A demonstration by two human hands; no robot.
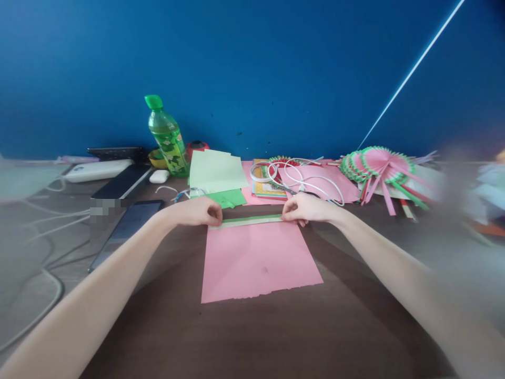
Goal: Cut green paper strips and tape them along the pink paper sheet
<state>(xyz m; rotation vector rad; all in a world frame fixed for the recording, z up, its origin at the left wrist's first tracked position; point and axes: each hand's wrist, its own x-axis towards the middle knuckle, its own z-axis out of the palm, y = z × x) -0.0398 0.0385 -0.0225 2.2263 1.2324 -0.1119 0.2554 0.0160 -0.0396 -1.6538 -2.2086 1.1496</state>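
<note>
Left fingers (215, 212), right fingers (291, 209) pinch green strip (252, 220); pink sheet (262, 263) alongside

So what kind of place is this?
Probably a craft desk by a blue wall: there's a pink paper sheet, a pleated pink-and-green paper decoration and light-green paper.

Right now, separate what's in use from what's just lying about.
In use:
pink paper
green strip along its far edge, left fingers and right fingers at its ends

Lying about:
green bottle
small white case
pleated paper decoration
</note>
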